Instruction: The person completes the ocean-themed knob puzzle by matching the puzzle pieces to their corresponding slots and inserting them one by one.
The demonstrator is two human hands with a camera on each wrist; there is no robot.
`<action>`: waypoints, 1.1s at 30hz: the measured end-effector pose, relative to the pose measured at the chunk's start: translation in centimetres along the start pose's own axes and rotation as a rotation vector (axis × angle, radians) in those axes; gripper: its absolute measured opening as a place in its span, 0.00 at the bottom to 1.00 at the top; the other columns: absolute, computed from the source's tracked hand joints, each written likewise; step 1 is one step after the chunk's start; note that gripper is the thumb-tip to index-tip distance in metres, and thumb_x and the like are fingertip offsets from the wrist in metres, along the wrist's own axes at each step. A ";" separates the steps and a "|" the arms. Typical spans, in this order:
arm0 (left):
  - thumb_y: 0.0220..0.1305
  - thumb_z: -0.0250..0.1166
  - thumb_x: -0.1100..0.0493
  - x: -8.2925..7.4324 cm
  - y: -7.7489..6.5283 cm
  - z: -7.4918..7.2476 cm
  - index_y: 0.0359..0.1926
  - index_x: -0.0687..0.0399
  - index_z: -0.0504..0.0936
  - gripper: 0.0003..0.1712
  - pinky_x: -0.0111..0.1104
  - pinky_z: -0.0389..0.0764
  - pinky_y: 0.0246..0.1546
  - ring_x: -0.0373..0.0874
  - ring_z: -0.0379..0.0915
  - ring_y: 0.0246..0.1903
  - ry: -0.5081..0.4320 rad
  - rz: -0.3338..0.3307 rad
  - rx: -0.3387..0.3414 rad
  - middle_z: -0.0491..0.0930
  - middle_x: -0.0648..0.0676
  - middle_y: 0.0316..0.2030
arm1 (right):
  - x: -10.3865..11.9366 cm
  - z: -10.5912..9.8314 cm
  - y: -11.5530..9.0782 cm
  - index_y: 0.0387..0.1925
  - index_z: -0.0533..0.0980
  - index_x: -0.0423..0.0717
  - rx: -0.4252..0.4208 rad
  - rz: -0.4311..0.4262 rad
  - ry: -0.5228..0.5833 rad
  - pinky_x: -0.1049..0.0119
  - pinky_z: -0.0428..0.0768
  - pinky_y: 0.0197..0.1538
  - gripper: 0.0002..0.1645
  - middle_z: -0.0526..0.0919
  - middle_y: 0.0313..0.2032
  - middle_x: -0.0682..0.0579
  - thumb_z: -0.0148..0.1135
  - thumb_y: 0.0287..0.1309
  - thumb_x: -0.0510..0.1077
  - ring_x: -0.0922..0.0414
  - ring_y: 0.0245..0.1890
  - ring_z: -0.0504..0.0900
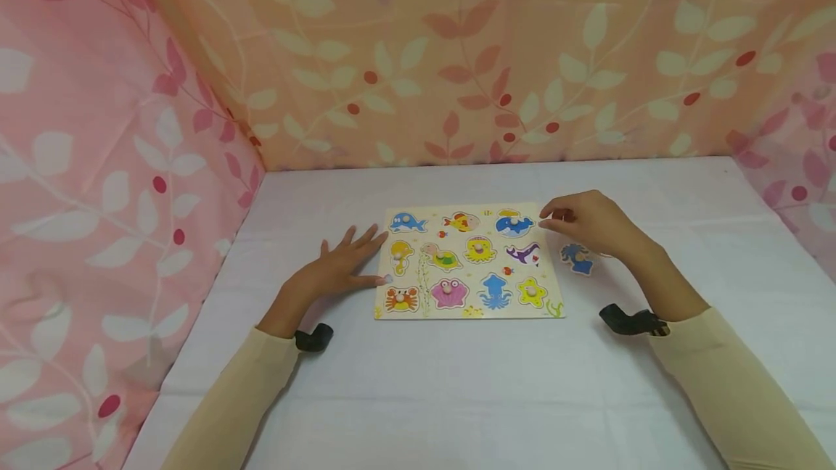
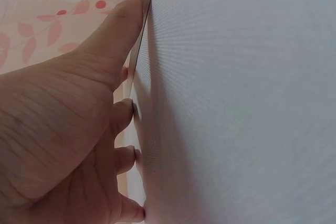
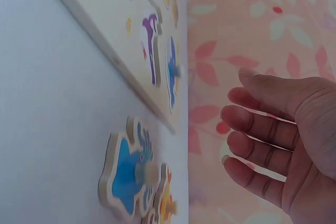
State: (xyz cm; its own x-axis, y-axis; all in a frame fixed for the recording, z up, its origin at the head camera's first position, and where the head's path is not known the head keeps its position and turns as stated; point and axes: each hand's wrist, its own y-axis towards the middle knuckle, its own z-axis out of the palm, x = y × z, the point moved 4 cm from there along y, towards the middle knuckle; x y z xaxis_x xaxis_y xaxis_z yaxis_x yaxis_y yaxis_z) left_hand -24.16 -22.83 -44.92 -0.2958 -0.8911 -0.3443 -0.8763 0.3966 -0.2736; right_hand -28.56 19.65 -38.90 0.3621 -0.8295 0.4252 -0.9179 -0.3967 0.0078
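Note:
A wooden knob puzzle board (image 1: 480,314) with sea animals lies flat on the white table. My left hand (image 1: 336,267) rests at its left edge, fingers spread, the thumb at the board's margin. To the right of the board, my right hand (image 1: 591,220) hovers with fingers loosely bent and nothing between them. Below it lies a loose blue squid piece (image 1: 578,259) with a knob; behind this, the right wrist view has an orange piece (image 3: 168,205). On the board, a knobbed whale piece (image 1: 514,223) sits near my right fingertips. The purple animal (image 3: 150,45) is a recess without a knob.
White cloth covers the table (image 1: 457,397). An orange floral curtain (image 1: 418,56) hangs along the back, a pink one (image 1: 98,201) along the left side. Black straps (image 1: 630,321) sit at both wrists.

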 end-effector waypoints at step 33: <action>0.62 0.64 0.28 0.0 0.3 0.2 0.82 0.34 0.44 0.57 0.74 0.30 0.65 0.62 0.23 0.79 0.013 -0.008 0.015 0.37 0.50 0.82 | -7.3 -0.6 -0.7 0.48 0.84 0.41 -0.007 0.276 0.055 0.59 0.77 0.29 0.15 0.82 0.35 0.45 0.68 0.65 0.47 0.48 0.33 0.74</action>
State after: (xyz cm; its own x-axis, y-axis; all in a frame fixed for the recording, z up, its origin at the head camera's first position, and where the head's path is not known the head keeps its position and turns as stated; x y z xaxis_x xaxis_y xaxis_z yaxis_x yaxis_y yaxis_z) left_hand -24.32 -22.68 -45.15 -0.2936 -0.8969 -0.3306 -0.8728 0.3926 -0.2899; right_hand -30.64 26.19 -41.50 0.0892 -0.8833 0.4603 -0.9817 -0.1561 -0.1093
